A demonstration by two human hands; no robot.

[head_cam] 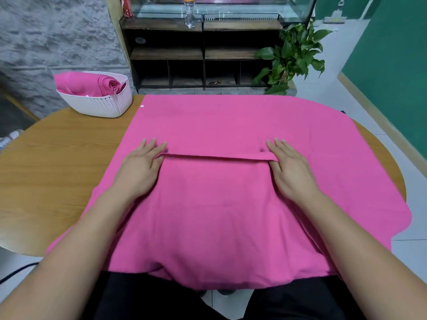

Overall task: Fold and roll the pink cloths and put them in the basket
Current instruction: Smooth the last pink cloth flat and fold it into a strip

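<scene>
A large pink cloth (231,125) is spread over the round wooden table (57,162), with its near part hanging over the table edge onto my lap. A folded edge (217,157) runs across the cloth's middle between my hands. My left hand (141,167) lies flat on the cloth at the fold's left end, fingers straight and thumb tip at the edge. At the right end, my right hand (288,167) lies the same way. The white woven basket (104,105) stands at the far left of the table and holds a rolled pink cloth (111,84).
A dark wooden shelf unit (203,54) with a glass tank and a plastic bottle (190,12) stands behind the table. A green potted plant (293,56) stands at its right. Bare wood shows left of the cloth.
</scene>
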